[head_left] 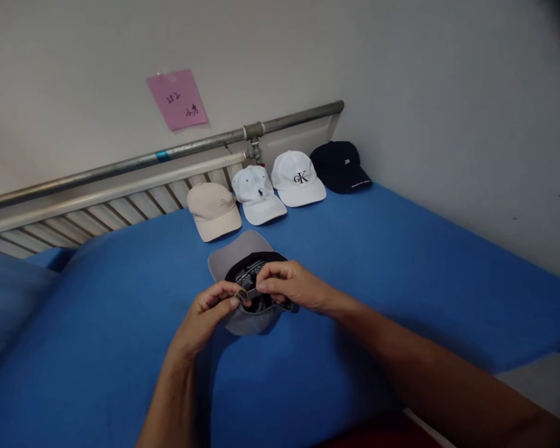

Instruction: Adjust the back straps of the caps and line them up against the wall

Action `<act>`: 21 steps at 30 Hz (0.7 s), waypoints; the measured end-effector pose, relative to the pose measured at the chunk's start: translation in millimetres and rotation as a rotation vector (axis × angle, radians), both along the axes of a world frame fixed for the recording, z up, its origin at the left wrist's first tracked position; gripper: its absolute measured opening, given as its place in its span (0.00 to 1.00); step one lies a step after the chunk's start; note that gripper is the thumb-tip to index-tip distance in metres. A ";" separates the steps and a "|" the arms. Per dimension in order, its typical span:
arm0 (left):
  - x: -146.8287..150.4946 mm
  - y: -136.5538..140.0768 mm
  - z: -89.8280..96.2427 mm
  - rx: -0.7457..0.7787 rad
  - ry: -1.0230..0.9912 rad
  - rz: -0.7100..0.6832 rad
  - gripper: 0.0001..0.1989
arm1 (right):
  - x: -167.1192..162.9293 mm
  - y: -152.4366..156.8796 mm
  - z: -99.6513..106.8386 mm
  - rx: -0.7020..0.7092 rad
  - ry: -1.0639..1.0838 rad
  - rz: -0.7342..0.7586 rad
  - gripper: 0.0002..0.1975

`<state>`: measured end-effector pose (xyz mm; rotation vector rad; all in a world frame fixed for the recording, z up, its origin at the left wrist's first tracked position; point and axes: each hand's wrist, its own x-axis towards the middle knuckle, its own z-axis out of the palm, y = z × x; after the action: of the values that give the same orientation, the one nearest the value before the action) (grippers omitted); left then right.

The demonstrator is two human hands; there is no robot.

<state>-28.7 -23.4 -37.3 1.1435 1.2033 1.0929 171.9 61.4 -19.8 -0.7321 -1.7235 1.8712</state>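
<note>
A grey baseball cap lies upside down on the blue-covered table, its brim pointing away from me and its dark inside showing. My left hand pinches the metal buckle of the cap's back strap between thumb and fingers. Opposite it, my right hand is closed on the strap just right of the buckle. Part of the cap's right side is hidden behind my right hand.
Along the back stand a beige cap, a white cap with a small rider logo, a white lettered cap and a black cap. Behind them run a radiator and a metal pipe. A pink note hangs on the wall.
</note>
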 end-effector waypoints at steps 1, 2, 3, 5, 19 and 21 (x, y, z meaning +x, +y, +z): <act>-0.8 -0.5 0.2 0.001 -0.002 -0.009 0.06 | -1.1 0.0 -1.4 -0.010 0.015 -0.020 0.05; -1.3 -1.0 0.4 0.001 -0.006 -0.019 0.07 | -2.2 0.0 -3.0 -0.024 0.031 -0.037 0.05; -1.6 -1.4 0.8 0.002 -0.010 -0.027 0.08 | -3.4 0.1 -4.6 -0.041 0.043 -0.044 0.05; -1.0 -1.8 1.5 0.000 -0.015 -0.022 0.09 | -5.4 0.1 -7.7 -0.080 0.065 -0.040 0.05; 1.3 0.5 -1.5 -0.006 -0.070 -0.035 0.07 | -11.8 -4.0 -17.8 -0.188 0.158 0.023 0.04; 1.5 0.5 -1.3 -0.013 -0.072 -0.038 0.07 | -11.7 -4.2 -17.9 -0.187 0.154 0.037 0.04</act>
<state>-27.2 -22.8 -38.6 1.1036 1.1270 1.0874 160.2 57.3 -37.6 -0.6108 -1.4911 2.0765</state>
